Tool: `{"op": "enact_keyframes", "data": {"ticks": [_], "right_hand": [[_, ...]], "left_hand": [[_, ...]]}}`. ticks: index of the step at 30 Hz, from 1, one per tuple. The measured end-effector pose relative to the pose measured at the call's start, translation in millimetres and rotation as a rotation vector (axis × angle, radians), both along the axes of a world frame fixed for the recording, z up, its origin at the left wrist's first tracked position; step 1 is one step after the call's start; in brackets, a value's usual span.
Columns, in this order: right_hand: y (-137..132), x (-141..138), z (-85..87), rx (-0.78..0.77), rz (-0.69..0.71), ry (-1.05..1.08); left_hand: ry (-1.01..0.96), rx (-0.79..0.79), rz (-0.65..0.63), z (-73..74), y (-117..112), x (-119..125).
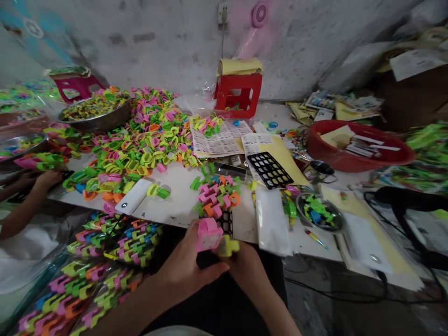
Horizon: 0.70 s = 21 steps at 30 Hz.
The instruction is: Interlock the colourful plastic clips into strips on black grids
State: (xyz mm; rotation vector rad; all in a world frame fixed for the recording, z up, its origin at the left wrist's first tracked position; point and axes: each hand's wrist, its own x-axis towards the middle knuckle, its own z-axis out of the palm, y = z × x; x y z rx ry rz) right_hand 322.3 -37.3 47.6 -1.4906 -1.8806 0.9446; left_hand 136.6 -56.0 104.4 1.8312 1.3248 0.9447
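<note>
My left hand (189,254) is closed around a pink plastic piece (209,234) with a curved, clip-like shape. Close beside it, my right hand (245,266) grips a similar yellow piece (229,246). Both hands are above the table's front edge and nearly touch each other. Just beyond them lies a black grid tray (227,222), with rows of pink, green and orange pieces (213,196) standing on its far part. A loose pair of yellow and green pieces (158,190) lies to the left.
A big heap of coloured pieces (140,135) covers the back left of the table (175,205). Near the right side are a second black grid (269,169), a metal bowl (320,213) and a red basin (360,161). A co-worker's hand (49,179) is at far left.
</note>
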Motion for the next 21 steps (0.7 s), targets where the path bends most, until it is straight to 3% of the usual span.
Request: {"op": "enact_keyframes", "data": {"ticks": [5,11,15,21], "right_hand": [[46.6,9.8,-35.3,-0.119,-0.266,0.382],[62.3,1.0,-49.0,-0.052,-0.32,0.261],[60.3,-0.9,-45.4,0.028,-0.227,0.092],[70.6,-7.6,-27.5,-0.074,-0.01,-0.241]], "left_hand": [[0.067,0.143,0.123,-3.4,28.2,-4.3],[0.025,0.099,0.12,-16.4,50.1,-3.7],[0.037,0.149,0.089,-19.9,54.4,3.2],[0.292,0.217,0.175,-28.2,61.5,18.5]]}}
